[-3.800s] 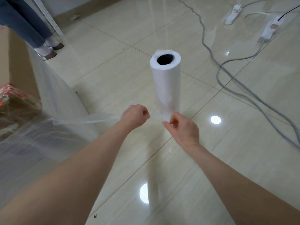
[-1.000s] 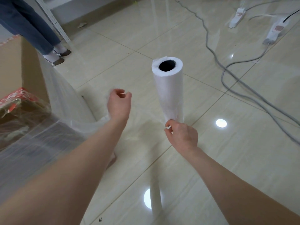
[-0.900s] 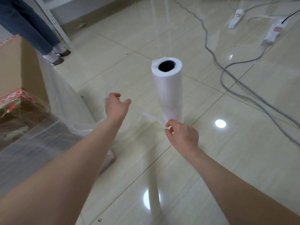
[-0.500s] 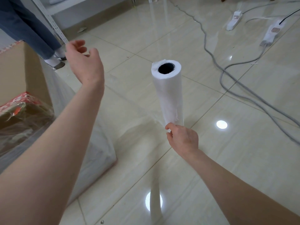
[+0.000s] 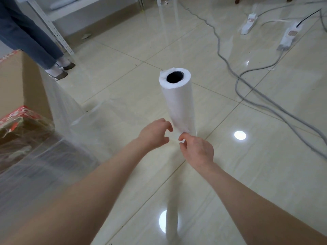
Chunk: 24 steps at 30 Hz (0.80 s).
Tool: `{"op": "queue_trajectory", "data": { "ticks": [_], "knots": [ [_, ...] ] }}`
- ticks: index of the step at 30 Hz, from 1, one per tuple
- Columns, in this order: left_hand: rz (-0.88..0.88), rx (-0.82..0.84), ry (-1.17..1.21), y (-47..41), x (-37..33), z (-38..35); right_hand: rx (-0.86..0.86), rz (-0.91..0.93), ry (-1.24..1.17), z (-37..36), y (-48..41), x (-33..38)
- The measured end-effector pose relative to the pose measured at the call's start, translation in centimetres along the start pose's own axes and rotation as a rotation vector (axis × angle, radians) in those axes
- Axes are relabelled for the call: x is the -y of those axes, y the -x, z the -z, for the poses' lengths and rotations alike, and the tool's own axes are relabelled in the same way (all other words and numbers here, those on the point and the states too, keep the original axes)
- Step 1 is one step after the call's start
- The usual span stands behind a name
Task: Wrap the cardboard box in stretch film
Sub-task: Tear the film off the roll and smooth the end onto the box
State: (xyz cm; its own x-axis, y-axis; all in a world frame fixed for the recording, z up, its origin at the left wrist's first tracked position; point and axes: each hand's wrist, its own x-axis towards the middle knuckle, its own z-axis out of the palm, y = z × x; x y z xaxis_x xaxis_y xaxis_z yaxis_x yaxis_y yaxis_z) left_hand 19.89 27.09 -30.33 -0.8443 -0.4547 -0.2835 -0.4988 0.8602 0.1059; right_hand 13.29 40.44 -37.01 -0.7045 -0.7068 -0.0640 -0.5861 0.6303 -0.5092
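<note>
between thumb and forefinger of the right hand (image 5: 196, 151), a bit of stretch film (image 5: 109, 117) is pinched where it leaves the foot of the film roll (image 5: 178, 99); the other fingers are curled under. just left of that pinch, the left hand (image 5: 154, 135) has curved fingers and a thumb held apart from them, with a gap between and nothing gripped. straight beyond both sets of fingertips, the white roll stands upright on the tiled floor (image 5: 247, 174), its dark core open at the top. leftward from the fingers the clear film runs as a loose sheet to the cardboard box (image 5: 19, 82), well to their left, whose near side already lies under film. far beyond and right of the fingers, grey cables (image 5: 265, 98) and power strips (image 5: 248, 23) lie on the floor; far left, another person's legs (image 5: 26, 36) stand by the box.
</note>
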Motion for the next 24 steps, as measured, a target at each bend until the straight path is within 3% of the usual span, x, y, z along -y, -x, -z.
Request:
{"op": "queue_trajectory", "data": {
  "ticks": [4, 7, 10, 12, 16, 19, 24],
  "knots": [
    [-0.031, -0.008, -0.117, -0.8, 0.5, -2.7, -0.025, 0.004, -0.028, -0.2, 0.0, 0.1],
    [-0.002, -0.009, -0.025, -2.1, 0.5, -3.8, -0.024, 0.027, -0.080, -0.4, -0.1, 0.0],
    [0.037, -0.028, 0.050, -3.1, 0.6, -4.8, 0.039, 0.154, -0.164, -1.3, 0.6, -0.7],
    [0.055, -0.012, 0.099, -3.6, 0.5, -5.6, -0.005, 0.217, -0.204, -2.3, 1.5, -1.2],
    [0.118, 0.006, 0.289, -4.4, 0.3, -6.4, -0.193, -0.076, -0.462, -3.4, 1.5, -2.4],
    [0.172, -0.058, 0.418, -4.6, -0.2, -7.1, -0.151, -0.320, -0.586, -2.9, 0.0, -3.6],
    [0.251, -0.039, 0.653, -4.9, -1.2, -7.5, 0.027, -0.317, -0.551, -2.0, -3.1, -2.6]
  ]
}}
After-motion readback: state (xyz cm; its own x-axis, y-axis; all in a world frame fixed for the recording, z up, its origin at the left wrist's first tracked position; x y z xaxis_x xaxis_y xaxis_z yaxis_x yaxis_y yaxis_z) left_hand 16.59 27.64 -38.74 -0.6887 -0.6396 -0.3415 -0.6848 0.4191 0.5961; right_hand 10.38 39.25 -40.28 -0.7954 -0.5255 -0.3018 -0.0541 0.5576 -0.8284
